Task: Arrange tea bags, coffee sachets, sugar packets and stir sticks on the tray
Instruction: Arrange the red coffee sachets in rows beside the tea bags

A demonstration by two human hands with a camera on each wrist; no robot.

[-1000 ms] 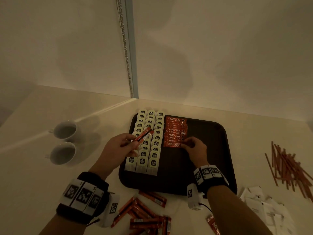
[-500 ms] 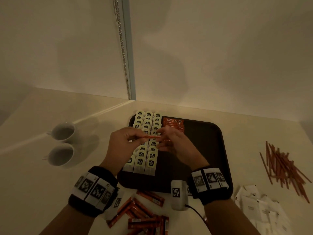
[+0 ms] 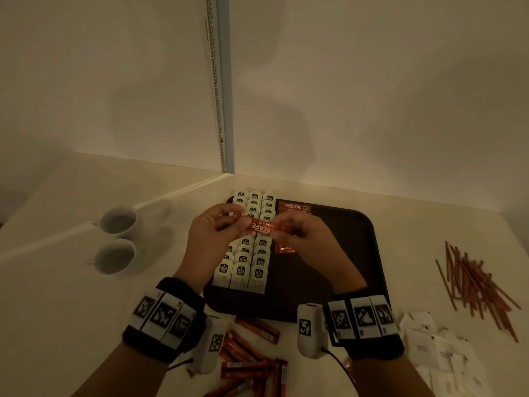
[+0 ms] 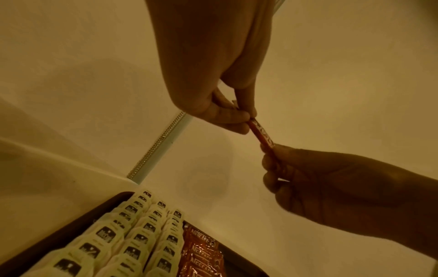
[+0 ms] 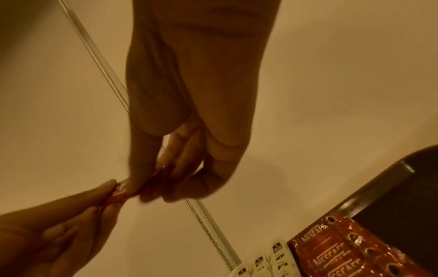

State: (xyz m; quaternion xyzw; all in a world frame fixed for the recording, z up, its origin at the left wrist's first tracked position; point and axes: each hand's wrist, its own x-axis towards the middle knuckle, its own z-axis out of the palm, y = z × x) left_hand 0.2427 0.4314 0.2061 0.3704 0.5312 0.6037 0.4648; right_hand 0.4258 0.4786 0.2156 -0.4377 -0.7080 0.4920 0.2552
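A red coffee sachet [image 3: 262, 226] is held level above the dark tray [image 3: 349, 253], pinched at one end by my left hand [image 3: 226, 224] and at the other by my right hand [image 3: 289, 229]. The left wrist view shows the same sachet [image 4: 261, 134] stretched between the left hand [image 4: 239, 114] and the right hand [image 4: 275, 161]. Below it, three rows of white tea bags [image 3: 246, 262] fill the tray's left side. A column of coffee sachets [image 3: 294, 207] lies beside them, partly hidden by my right hand.
Two white cups [image 3: 117, 239] stand left of the tray. Loose coffee sachets [image 3: 252, 356] lie at the near edge. Stir sticks [image 3: 475, 279] are scattered at the right, with white sugar packets [image 3: 438, 348] in front of them. A wall corner rises just behind the tray.
My right hand left the sachet column and rose to meet the left hand. Both now pinch the sachet that the left hand alone held a second ago.
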